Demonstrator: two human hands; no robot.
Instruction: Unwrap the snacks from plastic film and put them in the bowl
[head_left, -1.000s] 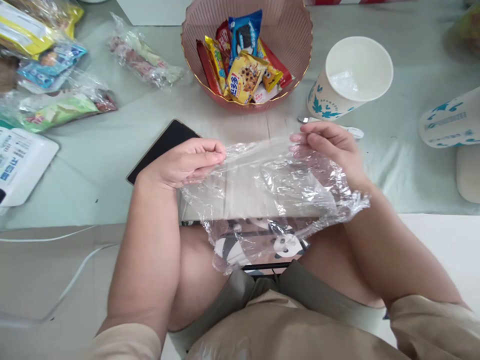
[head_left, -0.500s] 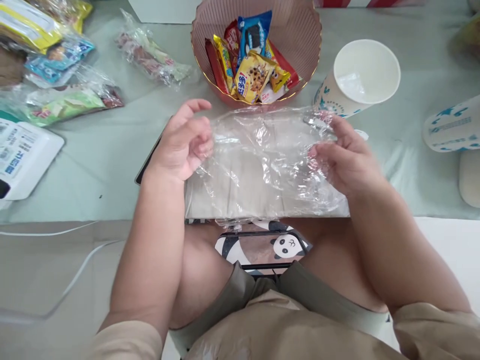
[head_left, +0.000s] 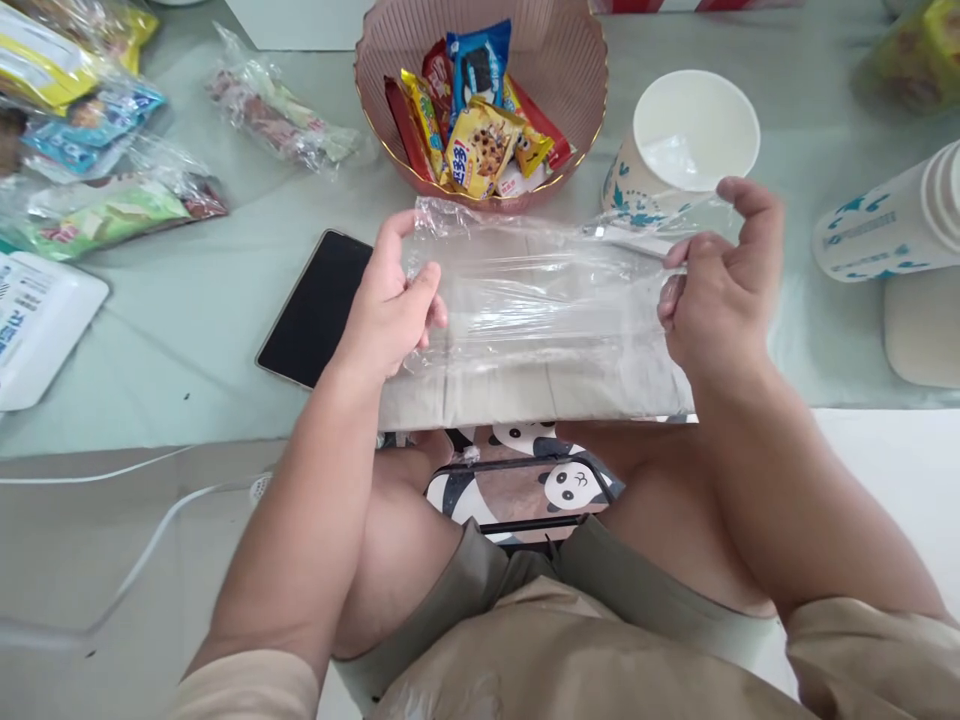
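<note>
A thin, crinkled clear plastic film (head_left: 525, 300) stretches between my hands above the table's front edge. My left hand (head_left: 394, 305) grips its left end, with the thumb bent over the fingers. On the opposite side, my right hand (head_left: 724, 285) pinches the film, its index finger raised near the paper cup (head_left: 630, 190). Through the film's right part shows a slim white-handled thing (head_left: 637, 240) whose kind I cannot make out. A black phone (head_left: 319, 310) lies beside my left wrist, partly covered by it.
A pink ribbed bowl (head_left: 585, 110) of wrapped snacks stands behind the film. Stacked paper cups (head_left: 862, 225) lie at the right. Packaged snacks (head_left: 112, 210) and a white labelled box (head_left: 52, 320) occupy the left. A panda-patterned case (head_left: 517, 495) is between my legs.
The film has gone from loose and crumpled to pulled taut. My right hand has moved slightly right and turned back-up. More of the phone shows, and the view has shifted a little.
</note>
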